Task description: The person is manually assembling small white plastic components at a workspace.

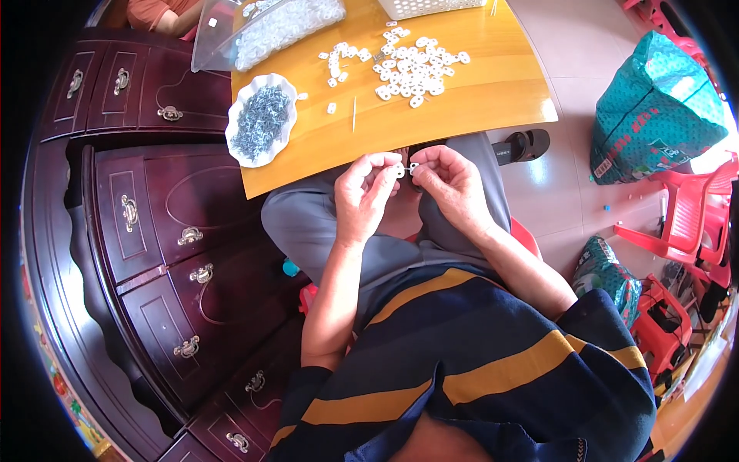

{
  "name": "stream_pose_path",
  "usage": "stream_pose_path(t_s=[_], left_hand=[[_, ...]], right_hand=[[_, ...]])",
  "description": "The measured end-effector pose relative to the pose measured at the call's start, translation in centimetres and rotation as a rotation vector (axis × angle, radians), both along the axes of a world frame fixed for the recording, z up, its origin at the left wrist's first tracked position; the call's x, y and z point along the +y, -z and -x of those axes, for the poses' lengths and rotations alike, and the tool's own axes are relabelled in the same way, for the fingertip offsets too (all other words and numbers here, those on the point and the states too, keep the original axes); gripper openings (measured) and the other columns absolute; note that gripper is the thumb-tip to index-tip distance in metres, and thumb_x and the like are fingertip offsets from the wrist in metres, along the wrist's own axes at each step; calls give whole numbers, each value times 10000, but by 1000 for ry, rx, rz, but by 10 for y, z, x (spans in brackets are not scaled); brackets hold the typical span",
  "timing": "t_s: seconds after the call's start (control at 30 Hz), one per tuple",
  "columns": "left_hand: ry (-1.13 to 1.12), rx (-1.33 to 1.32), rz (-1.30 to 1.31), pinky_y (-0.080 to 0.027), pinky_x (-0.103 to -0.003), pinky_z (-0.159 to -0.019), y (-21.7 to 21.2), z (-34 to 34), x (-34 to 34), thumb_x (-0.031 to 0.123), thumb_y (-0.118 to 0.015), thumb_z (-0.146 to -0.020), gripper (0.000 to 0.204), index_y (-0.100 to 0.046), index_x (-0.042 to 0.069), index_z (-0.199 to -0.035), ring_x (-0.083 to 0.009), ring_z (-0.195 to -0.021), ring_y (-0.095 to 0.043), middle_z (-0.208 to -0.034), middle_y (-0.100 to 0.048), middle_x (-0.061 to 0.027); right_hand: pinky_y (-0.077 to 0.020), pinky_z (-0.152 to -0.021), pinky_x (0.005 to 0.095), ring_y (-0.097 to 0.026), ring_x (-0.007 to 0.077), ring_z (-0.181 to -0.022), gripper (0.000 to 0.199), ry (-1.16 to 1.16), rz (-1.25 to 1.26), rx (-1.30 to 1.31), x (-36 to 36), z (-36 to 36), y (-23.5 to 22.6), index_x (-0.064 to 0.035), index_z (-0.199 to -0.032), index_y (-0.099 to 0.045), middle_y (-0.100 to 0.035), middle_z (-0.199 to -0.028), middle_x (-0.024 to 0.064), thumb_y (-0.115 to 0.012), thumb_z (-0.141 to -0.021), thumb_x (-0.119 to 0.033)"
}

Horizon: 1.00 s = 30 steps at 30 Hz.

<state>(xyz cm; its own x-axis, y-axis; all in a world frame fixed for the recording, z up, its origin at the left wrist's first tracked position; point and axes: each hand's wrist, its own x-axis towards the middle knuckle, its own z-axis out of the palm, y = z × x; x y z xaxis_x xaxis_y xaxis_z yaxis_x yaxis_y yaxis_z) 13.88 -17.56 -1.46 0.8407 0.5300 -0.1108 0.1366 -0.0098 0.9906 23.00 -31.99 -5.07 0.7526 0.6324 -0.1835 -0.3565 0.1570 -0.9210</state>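
Observation:
Just off the near edge of the table, over my lap, my left hand (360, 199) pinches a small white plastic piece with holes (400, 172). My right hand (456, 189) faces it with its fingers closed on another small white piece (413, 167). Between the two pieces a thin link seems to show, too small to make out. A heap of similar white oval pieces (416, 69) lies on the wooden table (323, 150), with a few loose ones to its left. A scalloped white dish (235, 142) at the left holds many small silvery screw-like parts (262, 123).
A clear container (212, 38) of white pieces and a white perforated basket (431, 8) stand at the far side. A thin stick (354, 114) lies on the table. Dark drawers (192, 185) flank me left; a teal bag (654, 115) and red stools (685, 208) are right.

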Motion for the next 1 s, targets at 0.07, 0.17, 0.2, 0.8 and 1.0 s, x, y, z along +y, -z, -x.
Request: stream_pose_path(t_s=[0.07,0.17,0.2,0.8,1.0], left_hand=[[10,-3,-3,-548,-222,-698,0,-1,0,88,-689,-991,161,-711,-2,-1122,-76,-752,-650,-934,-709,-17],[15,20,6,-548,-222,-698,1,-1,1,87,-685,-993,165,-712,-2,-1129,-75,-754,-650,-938,-710,-16],[14,19,7,-548,-222,-698,1,-1,1,87,-685,-993,165,-712,-2,-1129,-75,-754,-650,-938,-710,-16],[220,97,-34,-583,-233,-713,-4,-3,15,75,-635,-1017,165,-728,0,-1131,-74,-819,-686,-998,-742,-47],[215,51,-332,-591,-295,-738,-11,-4,0,70,-842,-819,526,-628,10,-1296,-166,-856,-725,-1065,-696,-94]], right_hand=[[-533,-781,217,-615,39,-830,133,-1,-2,2,1,1,-1,23,-1090,-685,-682,-892,-10,-670,-964,-14],[-531,-775,214,-612,35,-824,126,-5,-11,2,1,1,-1,20,-1082,-688,-680,-888,-12,-673,-962,-15],[-531,-772,213,-612,34,-821,123,-6,-15,-1,1,1,-1,18,-1079,-689,-680,-887,-13,-674,-962,-15],[-525,-764,219,-654,76,-830,136,-176,-15,298,-2,-4,-6,0,-1073,-698,-737,-925,39,-694,-1002,-116],[-545,-798,241,-696,96,-882,173,-165,-59,464,-1,-4,5,-38,-1102,-700,-753,-978,46,-673,-1022,-189]])
